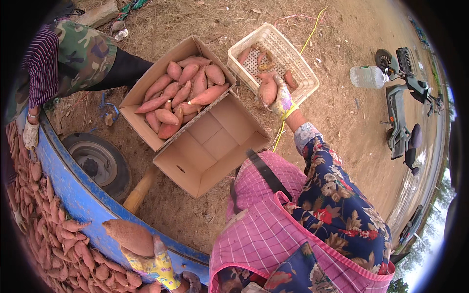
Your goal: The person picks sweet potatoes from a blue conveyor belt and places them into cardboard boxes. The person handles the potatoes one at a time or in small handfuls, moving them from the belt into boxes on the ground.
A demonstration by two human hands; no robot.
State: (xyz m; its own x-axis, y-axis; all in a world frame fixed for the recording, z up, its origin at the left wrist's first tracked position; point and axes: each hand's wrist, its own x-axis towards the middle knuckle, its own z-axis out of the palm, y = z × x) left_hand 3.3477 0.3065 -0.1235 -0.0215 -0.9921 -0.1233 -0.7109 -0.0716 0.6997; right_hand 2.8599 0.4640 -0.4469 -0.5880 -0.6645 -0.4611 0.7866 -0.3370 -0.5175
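My left hand (152, 262), in a yellow flowered glove, grips a large sweet potato (129, 237) beside the blue metal wall (82, 194) of a cart. A heap of sweet potatoes (69, 252) fills the cart behind that wall. On the other side, my right hand (284, 100), gloved the same way, holds a sweet potato (268, 91) above a cream plastic crate (309, 82). A few small sweet potatoes (289, 79) and broken pieces (266, 60) lie in this crate. The cardboard box (141, 133) to its left holds many sweet potatoes (181, 97).
A second cardboard box (205, 146) adjoins the filled one, its bottom flaps showing. A co-worker's gloved hand (31, 135) rests on the cart rim at left. The cart's wheel (97, 163) and a wooden pole (141, 190) are below. An electric scooter (399, 113) and plastic jug (367, 77) stand right.
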